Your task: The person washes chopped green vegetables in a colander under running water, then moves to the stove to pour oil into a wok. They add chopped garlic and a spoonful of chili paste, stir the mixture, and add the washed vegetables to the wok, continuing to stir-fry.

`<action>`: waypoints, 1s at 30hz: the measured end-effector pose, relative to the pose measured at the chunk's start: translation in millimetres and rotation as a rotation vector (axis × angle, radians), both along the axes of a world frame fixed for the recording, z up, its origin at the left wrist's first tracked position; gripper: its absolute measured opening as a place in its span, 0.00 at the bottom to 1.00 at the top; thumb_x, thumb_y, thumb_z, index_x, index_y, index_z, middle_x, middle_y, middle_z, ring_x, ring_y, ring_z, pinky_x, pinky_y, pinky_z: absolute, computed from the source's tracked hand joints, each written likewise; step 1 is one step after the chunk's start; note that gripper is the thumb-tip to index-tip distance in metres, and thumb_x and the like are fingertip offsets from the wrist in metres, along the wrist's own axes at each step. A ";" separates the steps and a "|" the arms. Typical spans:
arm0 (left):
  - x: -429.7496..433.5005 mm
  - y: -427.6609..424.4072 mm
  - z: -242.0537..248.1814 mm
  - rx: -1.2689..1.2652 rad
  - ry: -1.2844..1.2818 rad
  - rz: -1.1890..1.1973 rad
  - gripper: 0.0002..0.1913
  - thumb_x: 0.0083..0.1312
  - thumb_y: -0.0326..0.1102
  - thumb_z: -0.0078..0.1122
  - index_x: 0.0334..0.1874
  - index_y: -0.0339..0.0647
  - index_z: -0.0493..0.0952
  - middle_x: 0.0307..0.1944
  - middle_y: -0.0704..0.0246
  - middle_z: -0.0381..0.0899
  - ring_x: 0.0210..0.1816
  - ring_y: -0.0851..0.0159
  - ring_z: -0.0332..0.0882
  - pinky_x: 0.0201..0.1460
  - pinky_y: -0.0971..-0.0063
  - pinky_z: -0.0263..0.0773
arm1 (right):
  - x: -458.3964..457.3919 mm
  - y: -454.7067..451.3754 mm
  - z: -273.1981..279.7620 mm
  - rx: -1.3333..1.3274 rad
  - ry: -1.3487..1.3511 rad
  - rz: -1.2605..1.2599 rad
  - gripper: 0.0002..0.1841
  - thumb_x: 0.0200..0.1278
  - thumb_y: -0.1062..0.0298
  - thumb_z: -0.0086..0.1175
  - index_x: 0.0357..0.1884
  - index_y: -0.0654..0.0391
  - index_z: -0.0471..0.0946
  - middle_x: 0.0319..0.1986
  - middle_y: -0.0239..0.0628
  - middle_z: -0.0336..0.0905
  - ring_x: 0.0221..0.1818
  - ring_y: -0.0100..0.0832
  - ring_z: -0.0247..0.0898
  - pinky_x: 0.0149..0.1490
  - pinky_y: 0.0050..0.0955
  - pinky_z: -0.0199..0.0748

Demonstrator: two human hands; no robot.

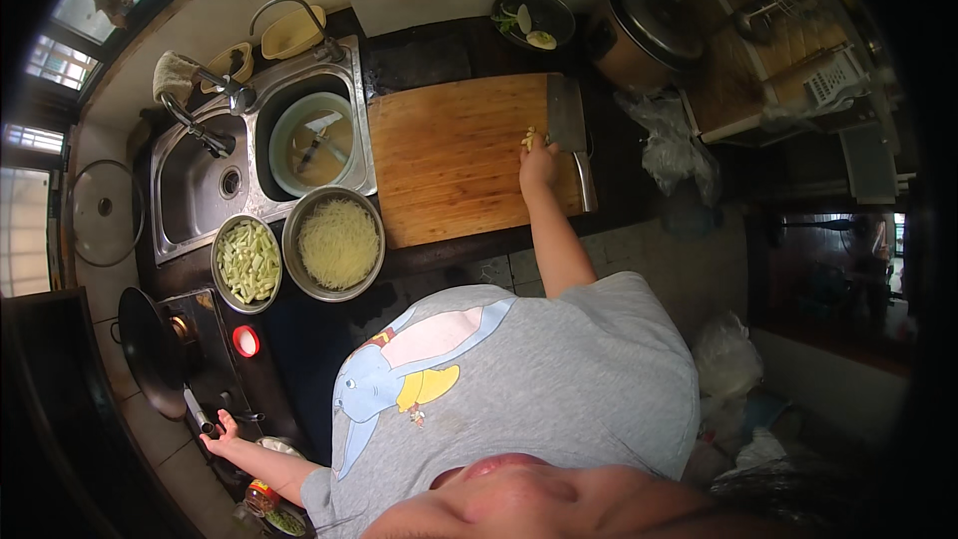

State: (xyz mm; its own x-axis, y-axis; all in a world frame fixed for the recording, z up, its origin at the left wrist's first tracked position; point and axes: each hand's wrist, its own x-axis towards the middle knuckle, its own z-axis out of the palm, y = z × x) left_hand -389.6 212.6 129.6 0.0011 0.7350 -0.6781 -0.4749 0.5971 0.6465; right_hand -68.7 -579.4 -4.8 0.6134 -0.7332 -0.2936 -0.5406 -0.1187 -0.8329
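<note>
My right hand [537,165] is over the right side of a wooden cutting board [456,157]. Small pale pieces, apparently garlic [529,138], are gathered at its curled fingers. Just beyond these fingers, a cleaver [566,112] lies along the board's right edge, its metal handle pointing towards me. At lower left my left hand [221,436] has its fingers apart beside the handle [198,412] of a dark wok [153,355]. Whether it touches the handle is unclear. The wok sits tilted at the stove [202,337].
A bowl of pale shreds [338,243] and a bowl of cut green vegetable pieces [247,262] stand before the double steel sink [168,228]. A basin [281,157] there holds water and a knife. Behind the board are a dark plate [557,15] and a rice cooker [636,34].
</note>
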 end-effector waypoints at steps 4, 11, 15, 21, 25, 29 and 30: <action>-6.2 9.6 -3.1 0.013 -0.003 -0.089 0.36 0.53 0.56 0.60 0.54 0.41 0.57 0.55 0.41 0.63 0.50 0.38 0.69 0.46 0.47 0.67 | -4.9 -3.6 -7.5 -0.018 -0.011 0.011 0.15 0.64 0.64 0.47 0.48 0.62 0.69 0.48 0.45 0.65 0.41 0.40 0.70 0.42 0.35 0.72; -6.5 5.9 -10.7 -0.015 -0.074 -0.105 0.34 0.55 0.55 0.60 0.55 0.41 0.59 0.59 0.48 0.59 0.54 0.42 0.66 0.48 0.49 0.68 | -13.5 -21.7 -23.5 0.085 -0.214 -0.183 0.08 0.62 0.72 0.49 0.42 0.61 0.72 0.28 0.38 0.73 0.26 0.30 0.68 0.32 0.29 0.69; -6.3 6.3 -11.5 -0.019 -0.080 -0.137 0.31 0.55 0.54 0.60 0.49 0.38 0.61 0.53 0.44 0.66 0.54 0.41 0.67 0.51 0.45 0.67 | -8.3 -24.6 -7.3 0.912 -0.616 -0.376 0.05 0.60 0.76 0.50 0.38 0.60 0.71 0.25 0.34 0.69 0.21 0.23 0.62 0.22 0.19 0.59; -7.9 4.1 -10.4 0.025 -0.214 -0.222 0.36 0.58 0.58 0.55 0.48 0.24 0.63 0.43 0.42 0.73 0.48 0.46 0.73 0.52 0.53 0.70 | 11.8 34.5 80.3 1.080 -0.869 0.055 0.05 0.60 0.77 0.49 0.37 0.64 0.73 0.28 0.37 0.71 0.23 0.22 0.63 0.22 0.13 0.59; -15.9 4.0 -5.6 0.075 -0.495 -0.509 0.38 0.60 0.59 0.50 0.50 0.19 0.63 0.40 0.44 0.76 0.42 0.46 0.77 0.47 0.59 0.75 | 17.8 141.2 149.4 1.171 -0.882 0.452 0.06 0.61 0.76 0.49 0.40 0.62 0.73 0.30 0.36 0.73 0.25 0.21 0.64 0.22 0.12 0.59; -13.0 12.4 -0.5 -0.066 -0.547 -0.674 0.40 0.57 0.61 0.54 0.52 0.22 0.64 0.35 0.57 0.75 0.34 0.59 0.76 0.37 0.73 0.76 | -4.1 288.1 187.2 1.526 -0.597 0.731 0.08 0.62 0.75 0.48 0.43 0.61 0.72 0.32 0.38 0.72 0.27 0.21 0.64 0.21 0.11 0.61; -7.6 15.7 -1.8 -0.064 -0.614 -0.766 0.39 0.56 0.61 0.55 0.49 0.24 0.65 0.35 0.59 0.75 0.31 0.60 0.76 0.34 0.74 0.77 | -16.4 324.4 191.0 1.676 -0.497 0.802 0.08 0.62 0.75 0.48 0.43 0.61 0.72 0.33 0.38 0.72 0.27 0.22 0.63 0.21 0.11 0.61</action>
